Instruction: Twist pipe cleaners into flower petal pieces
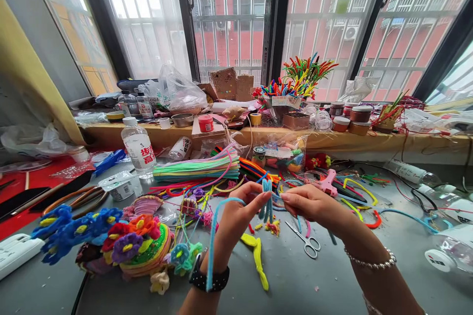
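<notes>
Between my two hands hangs a bundle of folded light-blue pipe cleaners [266,199], looped at the top with ends pointing down. My left hand [240,211] pinches the bundle from the left side; one long blue end curves back over this wrist. The right hand [310,201] is closed, thumb against finger, at the bundle's right side on a thin blue strand. A yellow pipe-cleaner piece [256,256] lies on the table below. Scissors [306,243] rest open-bladed beneath my right hand.
Pipe-cleaner flowers [142,243] stand at the left. A bunch of pastel pipe cleaners [195,170] lies behind my hands, near a water bottle [138,147]. A pink glue gun [327,182] is to the right. Jars [360,114] line the windowsill, and another bottle [449,253] lies far right.
</notes>
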Motion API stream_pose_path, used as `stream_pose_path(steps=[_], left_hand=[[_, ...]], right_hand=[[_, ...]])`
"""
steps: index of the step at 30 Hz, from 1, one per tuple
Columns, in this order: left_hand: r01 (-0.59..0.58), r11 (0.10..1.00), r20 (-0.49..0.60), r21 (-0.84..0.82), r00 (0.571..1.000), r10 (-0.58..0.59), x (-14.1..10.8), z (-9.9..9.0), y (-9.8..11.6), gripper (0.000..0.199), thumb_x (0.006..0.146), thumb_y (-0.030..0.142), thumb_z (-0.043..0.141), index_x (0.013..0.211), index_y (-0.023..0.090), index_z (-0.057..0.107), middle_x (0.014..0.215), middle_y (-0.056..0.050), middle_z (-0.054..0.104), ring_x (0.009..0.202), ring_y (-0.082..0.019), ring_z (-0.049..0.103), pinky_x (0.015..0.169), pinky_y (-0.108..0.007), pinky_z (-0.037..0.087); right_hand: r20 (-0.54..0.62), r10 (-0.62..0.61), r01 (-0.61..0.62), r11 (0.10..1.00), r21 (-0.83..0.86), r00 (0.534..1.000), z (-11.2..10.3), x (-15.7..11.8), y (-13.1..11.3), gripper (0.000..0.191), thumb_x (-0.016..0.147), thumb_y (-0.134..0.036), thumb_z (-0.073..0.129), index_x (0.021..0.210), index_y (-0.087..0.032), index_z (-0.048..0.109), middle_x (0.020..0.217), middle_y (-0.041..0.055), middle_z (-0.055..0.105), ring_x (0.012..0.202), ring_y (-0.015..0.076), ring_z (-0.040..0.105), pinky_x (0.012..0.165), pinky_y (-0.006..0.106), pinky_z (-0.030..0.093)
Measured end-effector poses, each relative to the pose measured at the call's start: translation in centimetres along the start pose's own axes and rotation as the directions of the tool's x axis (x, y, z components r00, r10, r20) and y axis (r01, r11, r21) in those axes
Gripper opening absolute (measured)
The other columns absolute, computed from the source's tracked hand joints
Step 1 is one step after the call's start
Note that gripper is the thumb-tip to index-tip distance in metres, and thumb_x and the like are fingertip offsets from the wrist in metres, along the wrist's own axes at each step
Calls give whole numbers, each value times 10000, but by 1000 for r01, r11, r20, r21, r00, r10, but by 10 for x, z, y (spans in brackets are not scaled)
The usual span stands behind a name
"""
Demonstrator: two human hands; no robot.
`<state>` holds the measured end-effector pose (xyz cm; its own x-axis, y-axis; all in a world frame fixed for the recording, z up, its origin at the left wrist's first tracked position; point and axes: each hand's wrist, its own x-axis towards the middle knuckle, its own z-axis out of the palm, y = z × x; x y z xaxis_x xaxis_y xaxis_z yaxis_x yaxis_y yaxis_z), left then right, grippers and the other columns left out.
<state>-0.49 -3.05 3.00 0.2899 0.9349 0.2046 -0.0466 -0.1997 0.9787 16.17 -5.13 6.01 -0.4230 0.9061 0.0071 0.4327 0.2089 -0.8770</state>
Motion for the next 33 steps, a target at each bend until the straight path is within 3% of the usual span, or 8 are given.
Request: stream_pose_path(steps=[7, 12, 17, 21, 25, 28, 33], left_hand=[[-62, 976, 15, 210, 998, 60, 0, 1, -4, 283, 654, 421, 578, 625, 141, 539, 497, 33, 448, 450, -67, 339, 425, -198, 251], [-60, 984, -12, 170, 998, 63, 1, 0, -3, 263, 645, 399, 594, 682, 144, 542, 586, -2, 542, 496, -90, 435, 454, -199, 313], [-64, 994, -15, 91, 998, 66, 3, 1, -3, 320, 648, 372, 597, 866, 141, 562, 684, -20, 572, 538, -95, 446, 484, -201, 333], [-8, 993, -44, 117, 999, 13, 3, 0, -1, 279, 658, 382, 579, 773, 129, 604, 623, -3, 537, 492, -76, 384, 458, -199, 302], [14, 999, -33, 52, 999, -13, 2, 0, -1, 258, 696, 388, 539, 765, 142, 571, 552, 25, 478, 455, -65, 342, 432, -189, 271], [-7, 999, 14, 46, 1000, 7, 2, -1, -2, 234, 739, 373, 488, 685, 152, 538, 546, 22, 476, 456, -68, 342, 442, -190, 278], [-122, 967, 66, 222, 992, 110, 3, 0, -4, 307, 768, 351, 444, 539, 160, 513, 533, 15, 470, 500, -86, 381, 489, -199, 298]], right_hand=[[-52, -25, 29, 996, 89, 998, 6, 5, 3, 394, 816, -436, 350, 568, -156, 475, 474, -55, 279, 422, 66, 234, 386, 216, 169], [-91, -37, 39, 999, 18, 995, 5, 3, 2, 361, 774, -474, 423, 644, -153, 527, 507, -44, 361, 453, 72, 301, 409, 208, 211], [-117, -58, 46, 994, -100, 991, 3, 2, 1, 281, 727, -433, 518, 693, -157, 559, 612, -20, 492, 553, 95, 403, 485, 208, 295], [-212, -68, 47, 994, -103, 975, 2, 3, 2, 276, 675, -422, 579, 777, -166, 555, 700, 5, 554, 616, 121, 468, 519, 218, 354], [-283, -31, 33, 999, 3, 959, 2, 4, 3, 240, 688, -395, 565, 739, -163, 530, 648, 3, 550, 542, 109, 486, 461, 213, 393], [-333, -38, 44, 999, 9, 942, 5, 5, 2, 217, 713, -372, 535, 700, -156, 549, 601, 5, 555, 497, 101, 479, 437, 210, 399], [-391, -63, 57, 998, -29, 918, 15, 10, 1, 218, 734, -366, 508, 711, -157, 565, 574, 11, 581, 444, 93, 463, 405, 206, 385]])
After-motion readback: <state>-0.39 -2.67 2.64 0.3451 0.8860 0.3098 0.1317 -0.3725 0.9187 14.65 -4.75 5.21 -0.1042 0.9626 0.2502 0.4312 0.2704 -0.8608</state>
